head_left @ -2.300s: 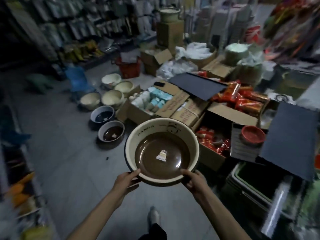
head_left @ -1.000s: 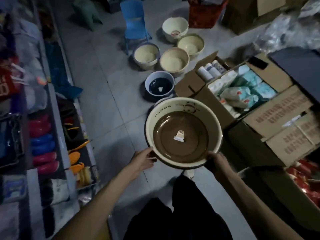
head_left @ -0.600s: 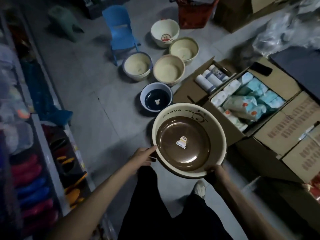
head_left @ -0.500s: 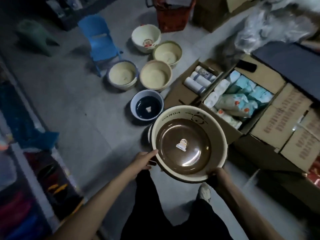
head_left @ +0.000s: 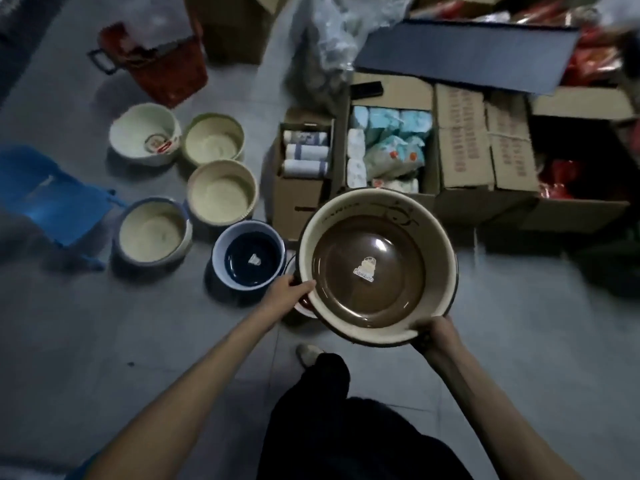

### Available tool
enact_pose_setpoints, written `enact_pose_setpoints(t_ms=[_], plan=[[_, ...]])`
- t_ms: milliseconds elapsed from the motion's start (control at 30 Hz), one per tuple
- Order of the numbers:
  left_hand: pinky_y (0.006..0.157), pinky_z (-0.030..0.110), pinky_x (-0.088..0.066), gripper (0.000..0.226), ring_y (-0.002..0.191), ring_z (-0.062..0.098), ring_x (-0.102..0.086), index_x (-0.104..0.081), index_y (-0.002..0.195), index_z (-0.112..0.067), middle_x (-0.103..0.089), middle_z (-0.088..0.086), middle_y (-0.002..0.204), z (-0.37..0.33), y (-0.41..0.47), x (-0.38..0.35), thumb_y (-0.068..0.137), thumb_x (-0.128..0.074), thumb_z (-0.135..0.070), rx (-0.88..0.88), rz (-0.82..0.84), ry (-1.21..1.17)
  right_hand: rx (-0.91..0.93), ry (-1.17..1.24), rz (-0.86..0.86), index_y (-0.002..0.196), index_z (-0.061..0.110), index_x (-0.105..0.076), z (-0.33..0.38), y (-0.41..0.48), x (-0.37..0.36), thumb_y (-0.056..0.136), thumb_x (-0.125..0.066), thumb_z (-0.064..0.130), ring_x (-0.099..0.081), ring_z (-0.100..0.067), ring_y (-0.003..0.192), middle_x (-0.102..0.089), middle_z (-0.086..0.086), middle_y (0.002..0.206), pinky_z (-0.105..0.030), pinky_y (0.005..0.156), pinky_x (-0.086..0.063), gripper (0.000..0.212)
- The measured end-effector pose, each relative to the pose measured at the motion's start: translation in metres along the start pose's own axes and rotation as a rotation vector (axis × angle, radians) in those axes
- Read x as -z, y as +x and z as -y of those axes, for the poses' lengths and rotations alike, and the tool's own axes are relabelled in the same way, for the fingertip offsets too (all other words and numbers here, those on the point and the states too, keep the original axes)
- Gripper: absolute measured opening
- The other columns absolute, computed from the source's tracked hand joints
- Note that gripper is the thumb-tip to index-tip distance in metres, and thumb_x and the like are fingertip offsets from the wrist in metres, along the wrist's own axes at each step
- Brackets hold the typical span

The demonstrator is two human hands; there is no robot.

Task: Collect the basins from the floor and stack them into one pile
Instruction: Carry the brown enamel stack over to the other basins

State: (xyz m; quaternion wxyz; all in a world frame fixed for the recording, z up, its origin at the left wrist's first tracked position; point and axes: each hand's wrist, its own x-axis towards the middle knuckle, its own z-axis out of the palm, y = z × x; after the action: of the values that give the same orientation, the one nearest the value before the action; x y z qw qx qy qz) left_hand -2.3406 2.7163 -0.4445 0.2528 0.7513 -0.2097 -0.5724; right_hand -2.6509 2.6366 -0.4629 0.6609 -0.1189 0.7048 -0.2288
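I hold a large cream basin with a brown bottom [head_left: 377, 268] over the floor. My left hand [head_left: 287, 296] grips its left rim and my right hand [head_left: 434, 332] grips its near right rim. A sliver of another basin [head_left: 301, 306] shows under it, mostly hidden. To the left on the floor stand a blue basin with a dark bottom [head_left: 249, 259], a cream basin with a blue rim [head_left: 152, 232], two more cream basins [head_left: 221, 192] [head_left: 214, 138] and a white basin [head_left: 145, 133].
Open cardboard boxes [head_left: 388, 147] of packed goods line the floor just behind the held basin. A red basket [head_left: 159, 60] stands at the back left, a blue plastic chair [head_left: 45, 192] at the far left. My foot [head_left: 308, 353] and dark trouser leg are below the basin.
I have walked up to the row of basins and lowered the brown basin until it hangs over the second brown basin on the floor. Both hands keep their grip.
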Motion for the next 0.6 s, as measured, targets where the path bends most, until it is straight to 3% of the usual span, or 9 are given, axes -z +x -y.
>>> enact_pose_setpoints(t_ms=[133, 200, 267, 333, 400, 600], plan=[[0.086, 0.037, -0.059, 0.017, 0.095, 0.017, -0.071, -0.067, 0.113, -0.019, -0.074, 0.001, 0.106, 0.033, -0.015, 0.002, 0.099, -0.067, -0.029, -0.028, 0.064, 0.055, -0.031, 0.130, -0.097, 0.116, 0.008, -0.060, -0.063, -0.017, 0.009, 0.068, -0.054, -0.018, -0.060, -0.029, 0.072, -0.064, -0.015, 0.089, -0.030, 0.053, -0.053, 0.054], [0.092, 0.039, -0.056, 0.030, 0.104, 0.020, -0.070, -0.065, 0.123, -0.015, -0.072, 0.003, 0.115, 0.060, -0.016, 0.001, 0.097, -0.069, -0.031, -0.036, 0.066, 0.118, -0.048, 0.190, -0.117, 0.113, 0.003, -0.062, -0.100, -0.020, 0.017, 0.068, -0.055, -0.018, -0.060, -0.028, 0.070, -0.064, -0.015, 0.084, -0.028, 0.052, -0.051, 0.050], [0.086, 0.032, -0.057, 0.036, 0.108, 0.022, -0.069, -0.062, 0.128, -0.013, -0.072, 0.004, 0.117, 0.086, -0.016, 0.002, 0.096, -0.070, -0.030, -0.021, 0.070, 0.168, -0.057, 0.238, -0.131, 0.108, 0.002, -0.063, -0.136, -0.024, 0.021, 0.069, -0.056, -0.019, -0.060, -0.028, 0.070, -0.065, -0.014, 0.083, -0.029, 0.055, -0.049, 0.045], [0.074, 0.025, -0.055, 0.018, 0.099, 0.018, -0.070, -0.066, 0.115, -0.018, -0.074, 0.000, 0.106, 0.105, -0.019, 0.007, 0.098, -0.067, -0.024, 0.017, 0.118, 0.190, -0.099, 0.291, -0.186, 0.103, 0.000, -0.063, -0.170, -0.036, 0.021, 0.068, -0.055, -0.020, -0.059, -0.029, 0.071, -0.064, -0.013, 0.080, -0.031, 0.059, -0.049, 0.041], [0.078, 0.031, -0.056, 0.006, 0.093, 0.015, -0.071, -0.068, 0.104, -0.023, -0.076, 0.004, 0.106, 0.129, -0.019, 0.010, 0.099, -0.067, -0.025, 0.065, 0.160, 0.228, -0.142, 0.350, -0.256, 0.097, -0.001, -0.063, -0.203, -0.052, 0.021, 0.068, -0.054, -0.021, -0.060, -0.029, 0.071, -0.064, -0.014, 0.080, -0.031, 0.058, -0.051, 0.037], [0.070, 0.032, -0.054, 0.027, 0.083, 0.020, -0.070, -0.066, 0.115, -0.001, -0.074, 0.016, 0.108, 0.195, 0.036, 0.024, 0.100, -0.066, -0.023, 0.157, 0.205, 0.257, -0.224, 0.439, -0.344, 0.097, 0.003, -0.062, -0.280, -0.023, -0.006, 0.068, -0.055, -0.020, -0.061, -0.030, 0.082, -0.067, -0.011, 0.088, -0.033, 0.061, -0.051, 0.037]])
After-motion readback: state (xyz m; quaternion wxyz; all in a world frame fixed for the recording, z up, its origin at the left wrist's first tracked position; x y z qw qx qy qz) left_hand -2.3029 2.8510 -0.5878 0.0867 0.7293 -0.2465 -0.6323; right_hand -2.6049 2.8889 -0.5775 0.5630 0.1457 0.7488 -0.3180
